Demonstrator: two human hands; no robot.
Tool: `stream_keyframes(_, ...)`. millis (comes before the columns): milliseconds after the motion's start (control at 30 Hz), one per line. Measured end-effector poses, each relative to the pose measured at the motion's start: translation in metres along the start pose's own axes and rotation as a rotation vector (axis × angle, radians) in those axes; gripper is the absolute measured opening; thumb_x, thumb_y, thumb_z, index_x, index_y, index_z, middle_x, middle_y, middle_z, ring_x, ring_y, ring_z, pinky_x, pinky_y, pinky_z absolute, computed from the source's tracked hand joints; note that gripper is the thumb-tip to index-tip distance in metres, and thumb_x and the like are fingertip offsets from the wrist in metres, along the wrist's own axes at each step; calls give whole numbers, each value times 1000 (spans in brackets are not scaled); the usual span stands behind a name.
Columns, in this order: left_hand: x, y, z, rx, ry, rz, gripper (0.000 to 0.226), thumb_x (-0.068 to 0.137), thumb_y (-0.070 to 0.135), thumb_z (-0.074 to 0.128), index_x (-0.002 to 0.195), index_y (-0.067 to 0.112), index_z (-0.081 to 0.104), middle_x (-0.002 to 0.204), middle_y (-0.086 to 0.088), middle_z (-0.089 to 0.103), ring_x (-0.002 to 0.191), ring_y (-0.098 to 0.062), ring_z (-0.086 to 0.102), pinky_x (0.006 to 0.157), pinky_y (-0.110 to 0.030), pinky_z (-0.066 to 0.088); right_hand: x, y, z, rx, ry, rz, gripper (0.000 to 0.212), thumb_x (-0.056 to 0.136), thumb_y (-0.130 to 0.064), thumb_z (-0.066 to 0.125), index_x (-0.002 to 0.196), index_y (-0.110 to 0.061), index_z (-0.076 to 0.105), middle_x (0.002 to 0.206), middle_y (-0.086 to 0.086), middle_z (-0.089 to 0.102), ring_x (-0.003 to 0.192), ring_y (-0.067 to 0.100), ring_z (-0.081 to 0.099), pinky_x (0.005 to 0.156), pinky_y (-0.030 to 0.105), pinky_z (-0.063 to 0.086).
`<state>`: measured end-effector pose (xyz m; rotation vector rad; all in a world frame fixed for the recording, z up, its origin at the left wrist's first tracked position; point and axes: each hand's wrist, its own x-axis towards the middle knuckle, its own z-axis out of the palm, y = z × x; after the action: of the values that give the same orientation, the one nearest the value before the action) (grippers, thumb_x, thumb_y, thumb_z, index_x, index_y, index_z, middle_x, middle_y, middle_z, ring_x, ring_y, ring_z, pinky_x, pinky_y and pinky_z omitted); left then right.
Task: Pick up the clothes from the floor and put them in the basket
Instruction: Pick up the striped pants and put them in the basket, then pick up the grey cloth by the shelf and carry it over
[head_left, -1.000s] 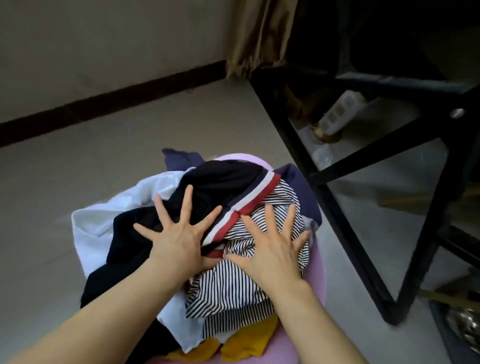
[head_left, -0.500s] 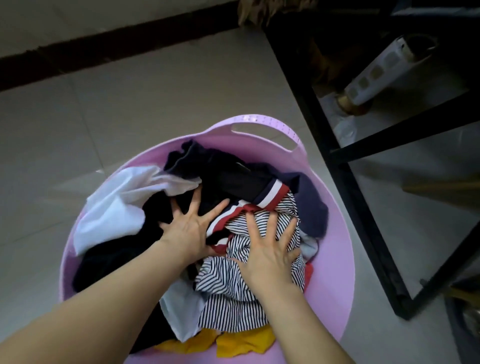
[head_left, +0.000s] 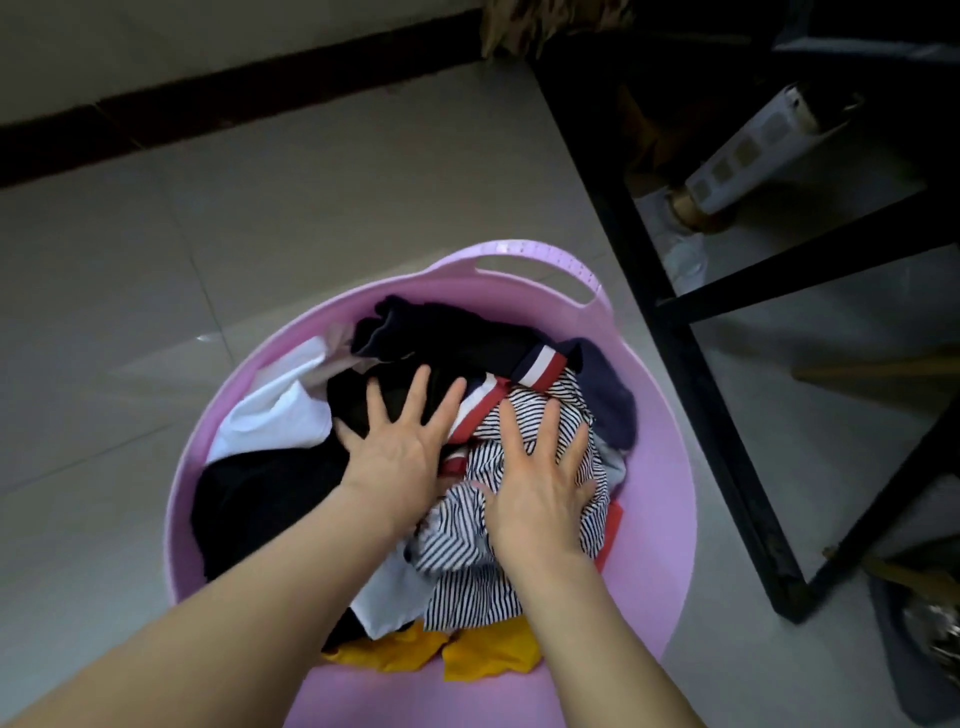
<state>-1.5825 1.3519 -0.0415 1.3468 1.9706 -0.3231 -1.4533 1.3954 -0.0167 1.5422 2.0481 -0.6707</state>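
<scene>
basket: lilac plastic basket (head_left: 657, 467) is sitting on the floor (head_left: 130, 291), seen from above; cut-out handle is showing at the far rim; near rim is running off the bottom edge
clothes: pile of clothes (head_left: 447, 561) is lying inside the basket, all the visible cloth staying within the rim
pile, right side: striped shirt (head_left: 470, 597) is bunching up in the middle and to the right; navy garment (head_left: 610, 405) is lying at the far right, against the wall; red-and-white band (head_left: 540, 366) is showing just beyond the stripes
pile, left side: black garment (head_left: 260, 499) is filling the left part; white garment (head_left: 275, 415) is lying beyond it, touching the left wall
pile, near side: yellow garment (head_left: 488, 649) is peeking out under the stripes at the near wall
left hand: left hand (head_left: 400, 447) is pressing palm-down on the black cloth in the middle of the pile; fingers (head_left: 420, 395) are spreading wide and straight, gripping nothing
right hand: right hand (head_left: 540, 493) is pressing palm-down on the striped shirt; fingers (head_left: 511, 431) are splaying wide and flat, gripping nothing
hands: lying just beside each other, not touching; both bare forearms are reaching in from the bottom edge
surroundings: black frame (head_left: 691, 364) is standing on the floor right of the basket, near but apart; dark baseboard (head_left: 208, 98) is running along the far wall
</scene>
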Motion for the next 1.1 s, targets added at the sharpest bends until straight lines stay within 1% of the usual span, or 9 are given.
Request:
stream_keyframes(100,-39,3,-27,1,35,57,102,80,69,52,142,45,-26,157,4,-24,142,-46,-14,103,-74,17,-35,-4,-32,-11,30,-41,94,86,-52,62,150,-41,-7,159,5,-20,143,42,-18,109,68,18)
stream_keyframes(233,-93,12,-68,22,43,90,112,74,70,58,142,45,-27,157,3,-27,142,-45,-16,103,-73,17,-81,-6,-76,-26,46,-50,105,80,-50,69,149,-41,-9,158,5,-22,143,42,-19,110,67,18)
stream_keyframes(400,-167,22,-127,90,184,106,112,74,72,56,143,41,-26,158,0,-23,142,-46,-11,102,-70,26,-142,-21,-139,12,78,-61,109,79,-48,71,148,-41,-12,158,4,-24,142,40,-22,109,67,16)
stream_keyframes(467,-203,28,-159,101,257,131,110,72,75,55,147,40,-17,161,-2,-13,143,-47,-7,99,-71,28,-177,-30,-174,14,104,-78,109,80,-47,71,148,-41,-13,157,4,-24,142,40,-23,109,66,15)
stream_keyframes(600,-266,35,-206,112,372,149,111,61,74,66,151,34,16,160,-8,16,141,-50,13,91,-77,29,-243,-45,-227,6,195,-150,107,82,-43,70,148,-40,-15,157,3,-26,141,39,-25,109,67,15)
stream_keyframes(733,-332,38,-252,174,482,166,118,51,66,77,150,30,23,158,-11,22,139,-51,20,93,-77,26,-309,-63,-276,-14,276,-231,107,84,-43,68,148,-38,-17,156,5,-29,141,39,-27,111,66,13)
stream_keyframes(833,-388,31,-287,167,596,139,120,46,63,80,149,28,28,156,-13,26,138,-51,23,94,-75,27,-361,-77,-310,-16,376,-315,110,81,-46,70,148,-38,-17,156,5,-29,141,39,-27,110,66,11)
stream_keyframes(933,-434,22,-319,179,685,52,121,52,67,76,151,30,18,159,-12,15,142,-49,12,97,-75,22,-400,-93,-344,-40,456,-398,114,78,-48,72,149,-36,-16,156,7,-29,141,39,-26,110,66,9)
stream_keyframes(1100,-524,19,-359,179,876,-132,115,59,63,75,152,26,17,160,-14,11,142,-50,10,100,-74,22,-451,-114,-388,-108,673,-612,122,60,-48,85,154,-29,9,161,12,0,146,41,1,107,64,26)
